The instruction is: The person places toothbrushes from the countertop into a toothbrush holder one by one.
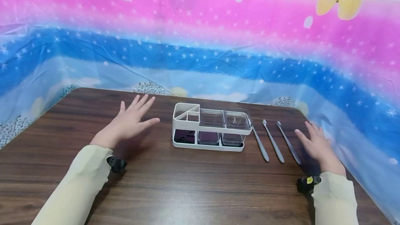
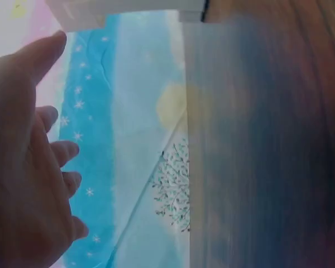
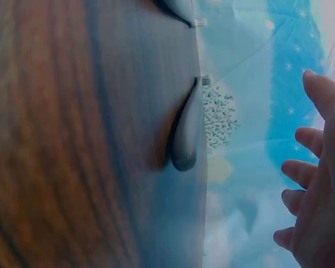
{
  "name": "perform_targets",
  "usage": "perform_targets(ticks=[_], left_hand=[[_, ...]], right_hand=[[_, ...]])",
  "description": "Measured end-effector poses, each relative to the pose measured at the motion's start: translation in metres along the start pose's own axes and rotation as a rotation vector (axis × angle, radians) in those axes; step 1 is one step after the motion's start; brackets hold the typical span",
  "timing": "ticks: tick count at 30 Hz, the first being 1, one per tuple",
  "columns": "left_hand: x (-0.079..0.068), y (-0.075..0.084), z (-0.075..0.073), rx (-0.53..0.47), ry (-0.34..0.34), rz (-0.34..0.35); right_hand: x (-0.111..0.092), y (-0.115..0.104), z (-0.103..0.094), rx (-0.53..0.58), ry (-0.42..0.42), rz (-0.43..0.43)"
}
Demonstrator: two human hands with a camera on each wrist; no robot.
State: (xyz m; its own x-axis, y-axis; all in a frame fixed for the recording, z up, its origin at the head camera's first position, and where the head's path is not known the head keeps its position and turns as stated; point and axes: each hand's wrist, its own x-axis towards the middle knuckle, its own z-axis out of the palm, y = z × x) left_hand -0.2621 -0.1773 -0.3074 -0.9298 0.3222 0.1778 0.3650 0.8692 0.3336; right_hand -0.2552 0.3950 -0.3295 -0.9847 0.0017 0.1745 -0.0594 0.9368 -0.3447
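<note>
In the head view a white toothbrush holder (image 1: 215, 128) with clear cups (image 1: 212, 118) stands mid-table. My left hand (image 1: 132, 119) is held to its left, fingers spread and holding nothing. Three grey toothbrushes lie side by side right of the holder: a near one (image 1: 260, 145), a middle one (image 1: 273, 142) and a far-right one (image 1: 289, 143). Just beyond the last, my right hand (image 1: 318, 145) has its fingers extended around nothing. The left wrist view catches a white edge of the holder (image 2: 134, 12) past the thumb; the right wrist view shows a toothbrush handle (image 3: 185, 137).
The brown wooden table (image 1: 140, 190) has rounded far corners. A patterned pink and blue cloth (image 1: 193, 37) hangs behind it and along its sides. Black wrist cameras sit at the left cuff (image 1: 116, 165) and the right cuff (image 1: 307, 184).
</note>
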Motion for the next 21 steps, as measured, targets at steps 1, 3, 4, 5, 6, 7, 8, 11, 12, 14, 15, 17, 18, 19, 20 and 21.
perform_targets(ticks=[1,3,4,5,6,7,8,11,12,14,15,17,18,19,20,21], left_hand=[[0.001,0.0,0.0,-0.031,0.002,0.006],[0.002,0.001,0.0,-0.122,0.006,0.014],[0.002,0.002,0.001,-0.185,0.002,0.012],[0.002,0.003,0.002,-0.258,-0.004,0.007],[0.002,0.005,0.003,-0.327,-0.008,0.001],[0.003,0.006,0.004,-0.387,-0.009,-0.002],[0.004,0.007,0.006,-0.442,-0.006,-0.003],[0.006,0.012,0.011,-0.567,-0.007,-0.008],[0.007,0.014,0.013,-0.582,-0.004,0.002],[0.008,0.018,0.016,-0.618,-0.006,0.018],[0.009,0.02,0.018,-0.639,-0.01,0.021],[0.01,0.024,0.02,-0.659,-0.014,0.03],[0.01,0.026,0.021,-0.664,-0.015,0.035],[0.011,0.027,0.022,-0.674,-0.019,0.033],[0.012,0.028,0.023,-0.682,-0.021,0.036],[0.012,0.03,0.024,-0.693,-0.021,0.039]], right_hand=[[0.0,0.0,0.0,0.006,0.005,-0.004],[0.001,-0.002,-0.001,0.018,0.013,-0.006],[0.001,-0.003,-0.001,0.019,0.018,-0.007],[0.002,-0.004,-0.001,0.026,0.021,-0.004],[0.003,-0.005,-0.001,0.032,0.025,-0.001],[0.004,-0.007,-0.001,0.037,0.029,0.002],[0.005,-0.008,-0.001,0.042,0.031,0.01],[0.008,-0.012,0.001,0.065,0.029,0.016],[0.009,-0.014,0.002,0.068,0.027,0.019],[0.011,-0.016,0.005,0.079,0.013,0.027],[0.012,-0.017,0.007,0.086,0.005,0.03],[0.014,-0.019,0.01,0.091,-0.011,0.044],[0.016,-0.02,0.012,0.095,-0.02,0.05],[0.017,-0.021,0.013,0.095,-0.029,0.053],[0.019,-0.021,0.015,0.09,-0.038,0.055],[0.02,-0.021,0.017,0.084,-0.051,0.053]])
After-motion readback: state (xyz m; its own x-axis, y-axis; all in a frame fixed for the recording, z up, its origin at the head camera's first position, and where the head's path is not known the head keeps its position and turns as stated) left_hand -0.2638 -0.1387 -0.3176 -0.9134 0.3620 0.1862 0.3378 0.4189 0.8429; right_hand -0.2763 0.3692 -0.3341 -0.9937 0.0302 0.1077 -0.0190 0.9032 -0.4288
